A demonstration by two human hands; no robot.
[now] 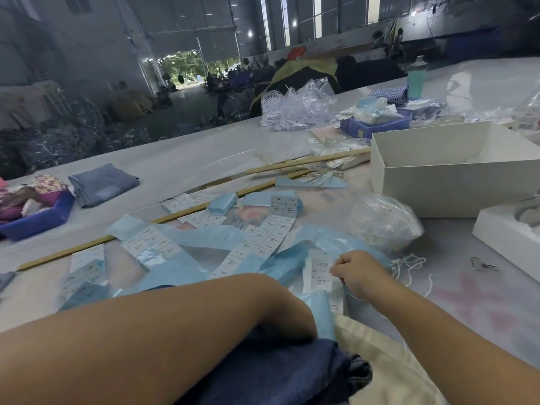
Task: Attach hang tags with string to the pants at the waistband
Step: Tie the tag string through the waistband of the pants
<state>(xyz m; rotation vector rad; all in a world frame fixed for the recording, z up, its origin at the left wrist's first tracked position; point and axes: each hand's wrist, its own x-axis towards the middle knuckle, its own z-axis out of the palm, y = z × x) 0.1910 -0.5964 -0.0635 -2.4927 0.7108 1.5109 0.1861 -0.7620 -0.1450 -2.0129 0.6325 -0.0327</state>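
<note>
Right hand picks a tag off the pile while the pants wait underneath.

Nearest us, the folded dark blue denim pants lie under the left forearm; that hand is hidden, grip impossible to tell. Just beyond, the right hand pinches a white printed paper hang tag among loose label strips on pale blue backing paper. Risk: two tags lifting together, or the loose white string snagging. Waistband unseen; tag print too small to read. Farther off, an open white cardboard box.

White box and string bag wall off bare table rightward.
</note>
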